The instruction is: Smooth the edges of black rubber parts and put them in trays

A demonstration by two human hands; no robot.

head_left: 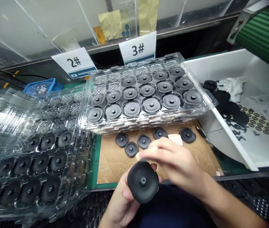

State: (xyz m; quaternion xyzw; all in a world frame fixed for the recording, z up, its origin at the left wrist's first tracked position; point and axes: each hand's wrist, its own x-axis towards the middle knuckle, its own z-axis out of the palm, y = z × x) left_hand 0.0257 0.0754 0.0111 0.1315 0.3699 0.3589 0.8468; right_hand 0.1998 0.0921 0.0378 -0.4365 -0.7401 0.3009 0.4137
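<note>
In my left hand (pixel 125 199) I hold a black rounded-square disc (pixel 143 182), its concave face and small central hub turned up toward me. My left thumb and fingers wrap its rim from below. My right hand (pixel 177 160) is just above the disc's far edge, fingers bent and drawn together, slightly blurred. Its fingertips come close to the rim; whether they touch it or pinch something small is not clear. On the cardboard sheet (pixel 110 167) beyond my hands lie several similar loose discs, one black disc (pixel 131 148) closest to my right fingertips.
A clear plastic tray (pixel 148 118) partly filled with discs sits on a stack at the back. More clear trays (pixel 37 152) are stacked at left. At right stands a white bin (pixel 231 139) with black scraps and oval stickers. A pen-like tool (pixel 204 136) lies beside the cardboard.
</note>
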